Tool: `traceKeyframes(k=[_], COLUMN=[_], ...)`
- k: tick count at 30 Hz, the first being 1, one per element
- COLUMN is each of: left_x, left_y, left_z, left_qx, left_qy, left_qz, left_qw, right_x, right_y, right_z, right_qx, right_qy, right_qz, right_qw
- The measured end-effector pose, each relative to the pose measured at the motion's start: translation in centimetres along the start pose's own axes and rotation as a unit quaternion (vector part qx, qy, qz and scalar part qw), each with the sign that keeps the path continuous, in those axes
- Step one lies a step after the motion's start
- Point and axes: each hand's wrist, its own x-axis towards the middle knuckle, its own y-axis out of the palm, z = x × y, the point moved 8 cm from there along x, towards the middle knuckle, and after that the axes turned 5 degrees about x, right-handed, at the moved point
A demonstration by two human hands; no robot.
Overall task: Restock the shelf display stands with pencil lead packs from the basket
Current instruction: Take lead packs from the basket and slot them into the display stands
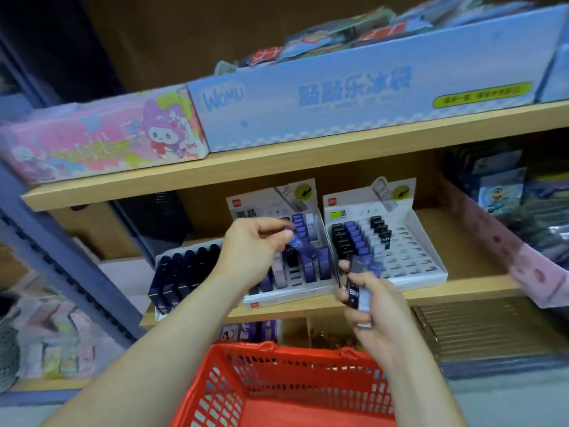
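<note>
Purple pack (296,243), pinched between the thumb and curled fingers of the left hand (255,249); its long axis is tilted, upper end at the fingertips and lower end slanting down and right towards the slots of the left stand (271,201); the pack hangs over the middle rows of that stand, above packs already seated there, and whether it touches them cannot be told.

Left stand partly filled with purple, white and black packs standing upright in rows; open slots show near its front; the left hand is plainly the nearer of the two, so seating this pack appears to call for righting it and lowering it straight into a free slot.

Right hand (368,306), closed round a bundle of packs (357,289), black and purple, held upright just in front of the near left corner of the right stand (415,260); that stand has its left columns stocked and its right columns bare, judged the likely place for the bundle.

Both stands rest side by side on the shelf (462,288); the red basket (277,354) sits below and nearer the person, between the forearms; what remains inside it cannot be told.
</note>
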Motion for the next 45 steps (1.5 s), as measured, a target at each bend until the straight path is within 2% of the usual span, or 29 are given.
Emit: traceKeyframes(k=[4,9,15,19,30,31,33,34,36,37,39,45], left_x=[1.5,2.7,2.3,2.0,1.8,1.7,1.0,0.5,-0.4,-0.9,-1.5,-0.4], left_y=[6.2,11.8,14.2,14.6,17.1,16.7,15.4,14.8,14.6,14.9,15.7,14.9], left_z=[-3.3,-3.2,-1.9,-2.3,-2.5,-2.6,-3.2,-3.1,-2.2,-1.5,-0.7,0.0], left_qx=[0.099,0.197,0.251,0.283,0.406,0.395,0.322,0.253,0.068,-0.009,-0.072,-0.152], left_qy=[0.064,0.098,0.107,0.141,0.24,0.24,0.223,0.19,0.074,0.015,-0.039,-0.068], left_qz=[0.047,0.073,0.103,0.091,0.111,0.1,0.053,0.043,0.08,0.109,0.142,0.094], left_qw=[0.992,0.973,0.956,0.944,0.874,0.881,0.919,0.948,0.992,0.994,0.986,0.982], right_x=[0.4,0.5,1.4,1.2,0.7,0.7,0.8,0.8,0.8,0.9,0.9,0.8], right_y=[-5.6,-8.0,-8.4,-8.0,-7.1,-7.1,-7.1,-7.1,-6.9,-6.7,-6.3,-6.0], right_z=[2.9,6.3,5.6,5.4,6.4,6.4,6.4,6.4,6.3,6.3,6.1,5.8], right_qx=[0.096,0.098,0.139,0.164,0.132,0.128,0.116,0.107,0.083,0.071,0.057,0.069], right_qy=[-0.069,-0.136,-0.118,-0.101,-0.132,-0.134,-0.14,-0.143,-0.149,-0.15,-0.149,-0.126], right_qz=[-0.091,-0.165,-0.154,-0.14,-0.105,-0.103,-0.102,-0.102,-0.096,-0.089,-0.079,-0.069], right_qw=[0.989,0.972,0.971,0.971,0.977,0.977,0.978,0.979,0.981,0.982,0.984,0.987])
